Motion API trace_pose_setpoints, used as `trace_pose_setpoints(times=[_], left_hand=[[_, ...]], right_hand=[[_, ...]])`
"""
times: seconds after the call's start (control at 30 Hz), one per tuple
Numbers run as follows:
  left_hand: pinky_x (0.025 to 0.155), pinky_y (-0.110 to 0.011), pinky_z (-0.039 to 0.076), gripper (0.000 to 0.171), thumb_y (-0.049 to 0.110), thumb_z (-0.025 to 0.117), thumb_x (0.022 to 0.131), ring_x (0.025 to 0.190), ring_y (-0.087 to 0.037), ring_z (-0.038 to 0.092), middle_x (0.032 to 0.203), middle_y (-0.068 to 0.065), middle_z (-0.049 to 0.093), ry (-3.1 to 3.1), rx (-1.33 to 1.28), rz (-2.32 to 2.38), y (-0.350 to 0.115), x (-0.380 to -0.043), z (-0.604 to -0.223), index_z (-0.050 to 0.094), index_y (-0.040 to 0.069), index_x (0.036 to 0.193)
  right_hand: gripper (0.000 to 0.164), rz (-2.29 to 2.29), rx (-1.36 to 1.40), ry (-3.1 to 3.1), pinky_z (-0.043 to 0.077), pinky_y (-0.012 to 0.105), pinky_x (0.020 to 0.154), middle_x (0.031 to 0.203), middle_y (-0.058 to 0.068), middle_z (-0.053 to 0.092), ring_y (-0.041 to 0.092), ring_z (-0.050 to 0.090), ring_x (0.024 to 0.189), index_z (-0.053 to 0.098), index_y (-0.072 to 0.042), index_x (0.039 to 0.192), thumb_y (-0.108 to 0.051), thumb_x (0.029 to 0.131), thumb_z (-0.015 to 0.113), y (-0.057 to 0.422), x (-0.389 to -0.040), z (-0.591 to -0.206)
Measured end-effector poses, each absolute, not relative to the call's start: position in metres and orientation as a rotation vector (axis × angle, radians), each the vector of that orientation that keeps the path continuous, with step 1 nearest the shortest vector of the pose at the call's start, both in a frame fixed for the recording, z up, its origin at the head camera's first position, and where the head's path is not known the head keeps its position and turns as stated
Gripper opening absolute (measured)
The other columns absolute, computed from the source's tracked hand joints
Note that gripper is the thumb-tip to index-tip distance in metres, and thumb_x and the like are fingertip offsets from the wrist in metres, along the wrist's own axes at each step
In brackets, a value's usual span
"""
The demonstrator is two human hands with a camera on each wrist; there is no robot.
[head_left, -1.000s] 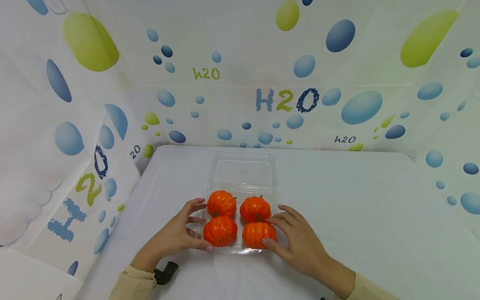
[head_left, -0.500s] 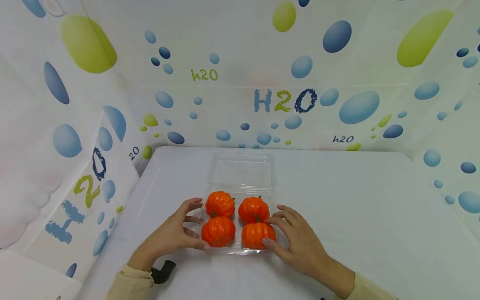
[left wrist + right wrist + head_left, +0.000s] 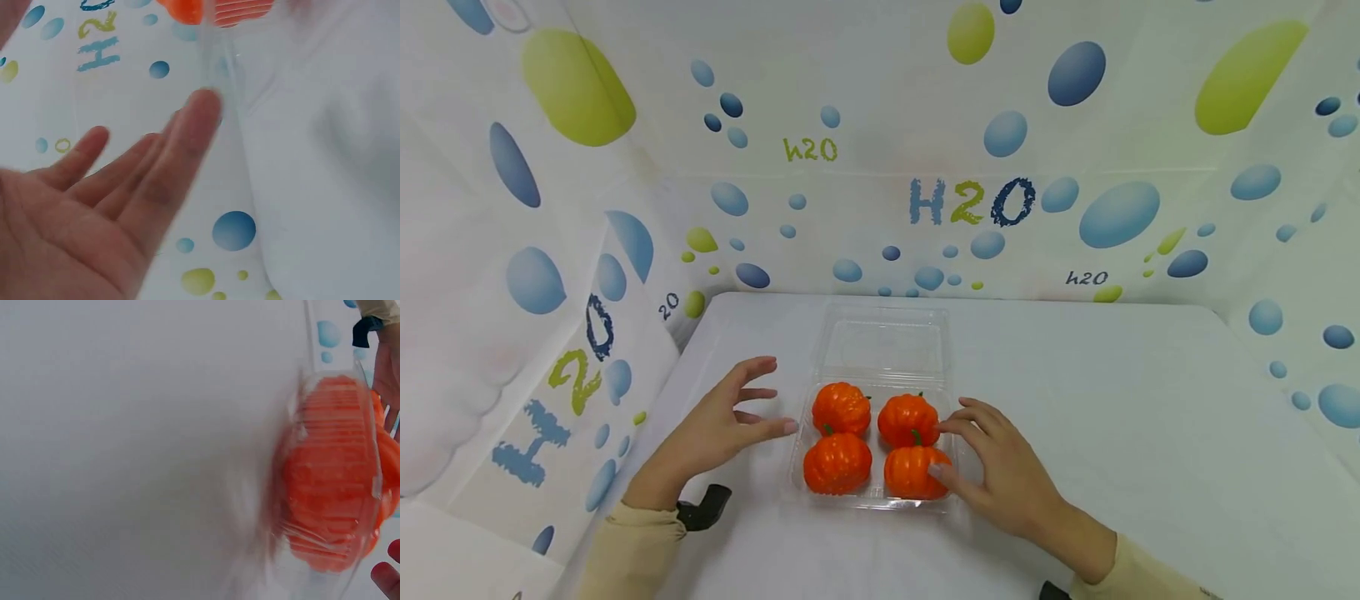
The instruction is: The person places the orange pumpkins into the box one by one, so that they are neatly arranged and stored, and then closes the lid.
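Note:
In the head view a clear plastic clamshell box point(image 3: 880, 503) lies on the table with its lid point(image 3: 883, 342) folded back. Several shiny orange toy pumpkins with green stems sit inside, among them the front-left pumpkin point(image 3: 838, 464) and front-right pumpkin point(image 3: 916, 473). My left hand point(image 3: 711, 425) is off the box's left side, fingers spread and holding nothing. My right hand point(image 3: 1003, 471) stays at the right side, its relaxed fingertips over the edge beside the right-hand pumpkins; whether they touch is unclear. The right wrist view shows the box's ribbed wall point(image 3: 331, 475) and right fingertips point(image 3: 386, 580).
A white cloth covers the table point(image 3: 1112, 400). Behind it and at the sides hang sheets point(image 3: 865, 217) printed with blue and green drops and H2O lettering. A black wrist device point(image 3: 706, 507) is on the left wrist.
My left hand has let go of the box's left edge and moved away to the left and back. My right hand has loosened slightly at the right side. Box and pumpkins have stayed put.

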State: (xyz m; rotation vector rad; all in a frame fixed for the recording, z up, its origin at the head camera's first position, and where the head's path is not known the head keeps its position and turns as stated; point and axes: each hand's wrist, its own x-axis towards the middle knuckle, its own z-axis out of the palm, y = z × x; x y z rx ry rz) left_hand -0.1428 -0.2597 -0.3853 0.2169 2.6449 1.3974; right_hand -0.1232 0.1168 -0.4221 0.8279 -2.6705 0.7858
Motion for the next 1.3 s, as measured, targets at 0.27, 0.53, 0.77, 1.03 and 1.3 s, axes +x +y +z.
trace_pose_setpoints(times=[0.27,0.53,0.77,1.03,1.3], left_hand=[[0.099,-0.027,0.050,0.035,0.029,0.072,0.096,0.117,-0.014,0.062,0.126,0.003,0.067,3.031,0.353,1.691,-0.243,-0.156,-0.367,0.067,0.015,0.128],[0.104,-0.029,0.045,0.025,0.014,0.063,0.101,0.117,-0.012,0.063,0.122,-0.004,0.071,3.012,0.600,2.007,-0.234,-0.175,-0.328,0.072,0.010,0.125],[0.116,-0.044,0.034,0.047,0.030,0.042,0.110,0.143,-0.026,0.039,0.150,-0.013,0.050,2.596,0.632,1.961,-0.242,-0.205,-0.323,0.051,0.000,0.146],[0.122,-0.047,0.011,0.098,0.073,0.022,0.099,0.155,-0.028,0.003,0.169,-0.013,0.002,1.633,0.319,2.221,-0.268,-0.234,-0.367,-0.003,0.002,0.160],[0.123,-0.039,0.000,0.127,0.084,0.053,0.082,0.154,-0.022,-0.012,0.168,-0.005,-0.016,0.683,0.186,2.480,-0.287,-0.250,-0.413,-0.020,0.012,0.158]], right_hand=[[0.052,0.860,0.846,-2.593,0.045,0.053,0.105,0.141,0.003,0.053,0.024,0.043,0.138,0.061,-0.015,0.134,-0.042,0.091,0.074,0.120,-0.151,-0.383],[0.063,1.120,0.777,-2.473,0.036,0.053,0.113,0.153,0.004,0.043,0.023,0.039,0.141,0.044,-0.013,0.150,-0.034,0.096,0.070,0.121,-0.193,-0.339],[0.063,1.595,0.620,-2.472,0.032,0.045,0.116,0.158,0.005,0.039,0.022,0.038,0.144,0.033,-0.008,0.156,-0.035,0.104,0.058,0.124,-0.230,-0.326],[0.078,2.341,0.329,-2.384,0.019,0.038,0.121,0.168,0.007,0.017,0.024,0.023,0.152,0.008,-0.007,0.162,-0.051,0.106,0.041,0.126,-0.263,-0.347],[0.092,2.983,0.102,-1.941,0.010,0.038,0.123,0.169,0.010,-0.003,0.026,0.004,0.155,-0.010,-0.004,0.160,-0.062,0.104,0.035,0.129,-0.276,-0.396]])
